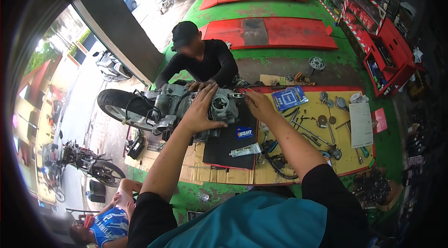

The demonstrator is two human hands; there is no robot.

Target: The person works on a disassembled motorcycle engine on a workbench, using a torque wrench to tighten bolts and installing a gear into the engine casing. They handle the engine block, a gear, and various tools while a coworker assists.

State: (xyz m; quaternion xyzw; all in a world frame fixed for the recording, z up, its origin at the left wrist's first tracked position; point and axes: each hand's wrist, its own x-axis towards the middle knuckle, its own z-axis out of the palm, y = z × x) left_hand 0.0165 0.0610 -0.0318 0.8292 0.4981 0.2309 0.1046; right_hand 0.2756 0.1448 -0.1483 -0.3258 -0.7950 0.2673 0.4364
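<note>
A grey metal motorcycle engine [175,101] lies on the cardboard-covered table, with a round opening [220,103] in its upper face. My left hand [199,110] rests on the engine, fingers stretched out and thumb spread beside that opening. At the engine's right end, my right hand [259,106] is closed, its fingertips next to a small shiny metal piece [237,95]; what they pinch is too small to make out. Across the table, a co-worker in black [210,63] leans in with gloved-looking dark hands [203,84] on the engine's far side.
A black mat [219,152] carries a blue packet [243,132] and a white tube [245,150]. To the right lie a blue package [289,97], several tools and engine parts, and a paper sheet [360,125]. A motorcycle wheel [122,108] stands left of the engine. Someone sits at lower left.
</note>
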